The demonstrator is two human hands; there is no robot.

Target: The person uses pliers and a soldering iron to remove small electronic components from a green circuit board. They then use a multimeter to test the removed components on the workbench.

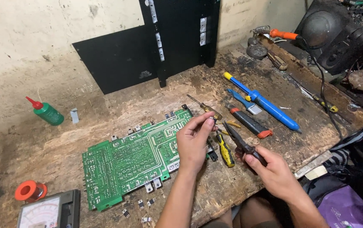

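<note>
Pinched between thumb and fingertips, the left hand point(193, 141) has a grip on a small metal part point(212, 120), raised just above the right end of the green circuit board point(136, 157). Beside it, the right hand point(274, 171) is clenched around the handles of dark pliers point(237, 141), whose tip points up toward the part. Loose components point(141, 206) lie on the wooden worktop point(71, 139) near the board's front edge.
</note>
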